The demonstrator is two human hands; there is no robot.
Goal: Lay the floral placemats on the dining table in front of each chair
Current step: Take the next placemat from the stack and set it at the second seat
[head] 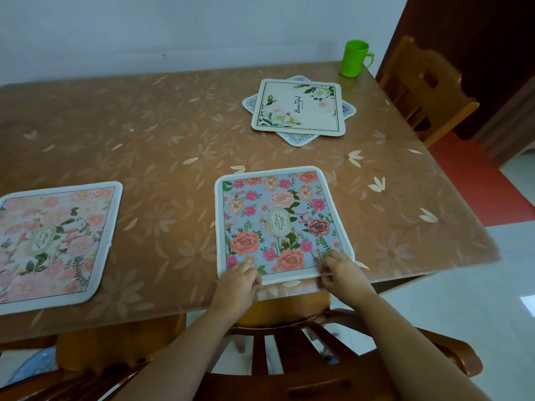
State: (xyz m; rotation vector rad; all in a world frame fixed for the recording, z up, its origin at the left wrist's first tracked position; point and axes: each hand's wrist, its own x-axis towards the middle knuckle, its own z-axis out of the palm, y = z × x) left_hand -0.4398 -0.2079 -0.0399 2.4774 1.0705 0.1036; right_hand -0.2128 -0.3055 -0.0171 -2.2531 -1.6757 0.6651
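Head view, looking forward and down across the counter, which is covered by a brown cloth printed with pale petals. A blue floral placemat is seen lying flat near the front edge, directly before a wooden chair whose back is visible below. Its near left corner is covered by the left hand, fingers curled over the white border; its near right corner is pinched by the right hand. Both hands are thus closed on the mat's near edge, apparently to square it with the counter edge.

A pink floral placemat is laid to the left, well apart from the blue one, with a second chair partly visible beneath it. Toward the far right, a cream floral placemat is stacked crosswise on a blue-bordered mat, near a green mug and a third chair; these appear not yet distributed.

Risks are judged as follows. The blue mat's near border lies close to the counter edge, so a further pull could leave it overhanging and let it slide off. The cloth could be dragged with the mat and wrinkled. When the stacked mats are reached for, the mug could be knocked over.
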